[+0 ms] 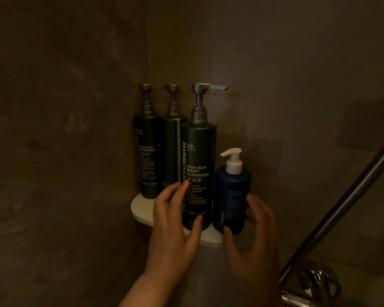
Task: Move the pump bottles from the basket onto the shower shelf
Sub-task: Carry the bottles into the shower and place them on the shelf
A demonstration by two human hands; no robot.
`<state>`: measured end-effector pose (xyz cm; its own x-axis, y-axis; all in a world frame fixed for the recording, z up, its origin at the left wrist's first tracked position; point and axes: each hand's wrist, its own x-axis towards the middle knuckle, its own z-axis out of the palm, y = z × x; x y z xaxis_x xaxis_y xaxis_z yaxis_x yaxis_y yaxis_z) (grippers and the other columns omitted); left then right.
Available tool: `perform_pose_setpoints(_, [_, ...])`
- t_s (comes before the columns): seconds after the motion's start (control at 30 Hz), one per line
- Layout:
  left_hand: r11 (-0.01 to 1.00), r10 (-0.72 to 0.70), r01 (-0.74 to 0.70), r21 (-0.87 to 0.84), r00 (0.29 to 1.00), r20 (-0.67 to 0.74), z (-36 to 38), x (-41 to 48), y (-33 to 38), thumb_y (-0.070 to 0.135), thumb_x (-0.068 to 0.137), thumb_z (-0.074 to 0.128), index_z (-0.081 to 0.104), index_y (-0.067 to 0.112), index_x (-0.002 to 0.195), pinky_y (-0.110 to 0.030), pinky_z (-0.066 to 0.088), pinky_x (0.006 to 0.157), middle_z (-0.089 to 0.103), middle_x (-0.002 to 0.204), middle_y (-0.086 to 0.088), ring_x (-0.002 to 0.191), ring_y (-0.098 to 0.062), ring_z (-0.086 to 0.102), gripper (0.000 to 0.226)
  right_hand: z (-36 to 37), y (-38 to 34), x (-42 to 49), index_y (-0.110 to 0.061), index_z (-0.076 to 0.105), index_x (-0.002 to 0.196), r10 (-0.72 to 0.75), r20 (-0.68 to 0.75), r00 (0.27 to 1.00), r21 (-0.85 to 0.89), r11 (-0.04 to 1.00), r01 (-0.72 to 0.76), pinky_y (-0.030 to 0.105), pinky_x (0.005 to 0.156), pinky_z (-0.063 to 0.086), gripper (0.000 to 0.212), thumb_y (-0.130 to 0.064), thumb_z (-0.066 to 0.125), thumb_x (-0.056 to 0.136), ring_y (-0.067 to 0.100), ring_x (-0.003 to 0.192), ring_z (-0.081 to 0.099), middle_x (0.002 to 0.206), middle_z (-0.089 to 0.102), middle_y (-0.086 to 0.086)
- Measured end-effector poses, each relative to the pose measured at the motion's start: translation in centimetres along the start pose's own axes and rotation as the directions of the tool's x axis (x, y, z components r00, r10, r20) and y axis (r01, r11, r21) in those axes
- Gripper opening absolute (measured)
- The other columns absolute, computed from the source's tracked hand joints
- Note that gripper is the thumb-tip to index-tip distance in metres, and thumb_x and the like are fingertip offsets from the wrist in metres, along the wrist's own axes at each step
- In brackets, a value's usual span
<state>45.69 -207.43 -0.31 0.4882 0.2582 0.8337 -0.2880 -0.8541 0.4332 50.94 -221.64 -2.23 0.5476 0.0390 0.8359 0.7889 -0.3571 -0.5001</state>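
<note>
Four pump bottles stand upright on the white corner shower shelf (140, 207): three tall dark green ones with silver pumps, and one short blue one with a white pump.

Leftmost green bottle (148, 156) reads "MEGA-RICH SHAMPOO" plus 洗发水; its smaller print is unreadable. The middle green bottle (171, 151) sits back in the corner with its label turned away and only a pale vertical stripe showing. The front green bottle (197, 156) reads "SKIN CARE", "MEGA-RICH BODY CLEANSER", 沐浴液, with "…OMASROTH" running vertically up its side. The blue bottle (232, 191) is just beside it on the right; its label text is too small and dim to read.

Left hand (173, 227) curves round the body cleanser's lower part, with its fingers (182, 187) at the bottle's left edge and the thumb tip on the lower front. Right hand (253, 235) cups the blue bottle, thumb at the base and fingers (256, 204) at its right side. In this light I cannot tell whether either hand grips or only touches.

One metal shower hose (341, 207) crosses at the right, with a chrome tap fitting (317, 282) below it.
</note>
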Motion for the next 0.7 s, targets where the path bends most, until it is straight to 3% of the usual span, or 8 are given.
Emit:
perform_pose_setpoints(0.07, [0.998, 0.024, -0.024, 0.054, 1.0, 0.001, 0.0, -0.3, 0.1, 0.014, 0.075, 0.074, 0.027, 0.037, 0.139, -0.011, 0.027, 0.092, 0.029, 0.132, 0.007, 0.121, 0.003, 0.029, 0.082, -0.1, 0.2, -0.2, -0.03, 0.045, 0.129, -0.092, -0.068, 0.993, -0.057, 0.994, 0.088, 0.021, 0.092, 0.042, 0.073, -0.003, 0.078, 0.069, 0.011, 0.114, 0.047, 0.126, 0.041, -0.004])
perform_pose_setpoints(0.2, [0.997, 0.018, -0.018, 0.07, 1.0, 0.013, 0.2, -0.2, 0.2, 0.009, 0.074, 0.075, 0.035, 0.032, 0.133, -0.007, 0.027, 0.091, 0.03, 0.128, 0.007, 0.118, 0.002, 0.03, 0.075, 0.1, 0.2, -0.3, -0.019, 0.063, 0.11, -0.118, -0.073, 0.99, -0.076, 0.991, 0.112, 0.002, 0.088, 0.036, 0.041, -0.007, 0.071, 0.071, 0.002, 0.096, 0.047, 0.11, 0.044, -0.004])
perform_pose_setpoints(0.4, [0.998, -0.005, 0.003, 0.066, 0.999, 0.041, 0.8, 0.6, 0.3, 0.002, 0.079, 0.068, 0.037, 0.035, 0.133, -0.001, 0.031, 0.085, 0.026, 0.122, 0.017, 0.114, -0.001, 0.038, 0.07, 0.2, 0.1, 0.7, -0.019, 0.066, 0.106, -0.039, 0.031, 0.999, -0.069, 0.997, 0.041, 0.012, 0.067, 0.047, 0.044, 0.004, 0.076, 0.07, 0.006, 0.073, 0.057, 0.101, 0.044, -0.01])
perform_pose_setpoints(0.53, [0.998, -0.031, 0.026, 0.055, 0.995, 0.1, 1.1, 0.9, 0.4, 0.006, 0.084, 0.063, 0.033, 0.036, 0.135, -0.005, 0.034, 0.086, 0.022, 0.121, 0.022, 0.114, -0.004, 0.042, 0.066, 0.4, 0.2, 1.4, -0.023, 0.066, 0.104, 0.031, 0.077, 0.997, 0.012, 0.999, -0.032, 0.01, 0.068, 0.046, 0.038, 0.002, 0.071, 0.075, 0.001, 0.081, 0.057, 0.098, 0.043, -0.022])
perform_pose_setpoints(0.7, [0.998, -0.055, 0.051, 0.03, 0.987, 0.151, 1.3, 1.0, 0.5, 0.016, 0.088, 0.058, 0.023, 0.041, 0.136, 0.002, 0.033, 0.081, 0.02, 0.12, 0.026, 0.116, 0.002, 0.036, 0.065, 0.6, 0.6, 2.0, -0.026, 0.065, 0.101, 0.05, 0.112, 0.992, 0.031, 0.998, -0.054, 0.003, 0.07, 0.043, 0.033, -0.001, 0.068, 0.078, -0.003, 0.087, 0.056, 0.099, 0.046, -0.015])
